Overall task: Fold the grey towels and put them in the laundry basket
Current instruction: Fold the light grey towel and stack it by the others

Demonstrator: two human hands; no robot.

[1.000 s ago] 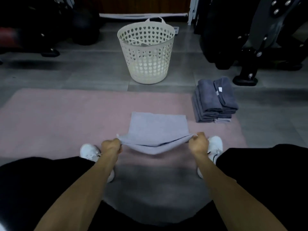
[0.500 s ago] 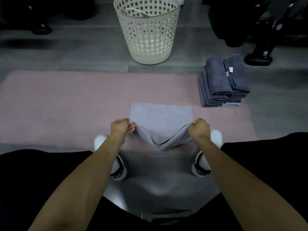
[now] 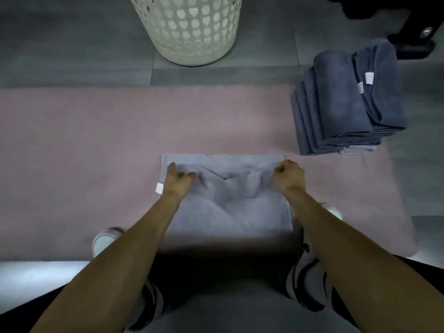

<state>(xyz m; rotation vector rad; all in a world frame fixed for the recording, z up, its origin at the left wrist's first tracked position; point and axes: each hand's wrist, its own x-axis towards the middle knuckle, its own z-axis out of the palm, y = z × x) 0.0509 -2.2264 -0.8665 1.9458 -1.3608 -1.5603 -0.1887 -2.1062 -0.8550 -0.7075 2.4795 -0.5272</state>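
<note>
A light grey towel (image 3: pixel 230 207) lies on the pink mat (image 3: pixel 96 145) in front of me, its near half folded over toward the far edge. My left hand (image 3: pixel 179 180) pinches the folded layer's left corner, and my right hand (image 3: pixel 288 176) pinches its right corner, both close to the towel's far edge. A white tag sticks out at the towel's left side. A stack of darker grey towels (image 3: pixel 346 104) sits to the right at the mat's edge. The cream perforated laundry basket (image 3: pixel 192 32) stands on the floor straight ahead, its rim out of view.
Grey tiled floor (image 3: pixel 72 44) lies beyond the mat. A black machine foot (image 3: pixel 415 42) stands at the upper right, just behind the towel stack. My white shoes (image 3: pixel 105 239) rest on the mat's near edge beside the towel.
Both hands have carried the towel's near edge forward and down over the far half. The view has tilted down and closer, so the basket's rim has left the frame.
</note>
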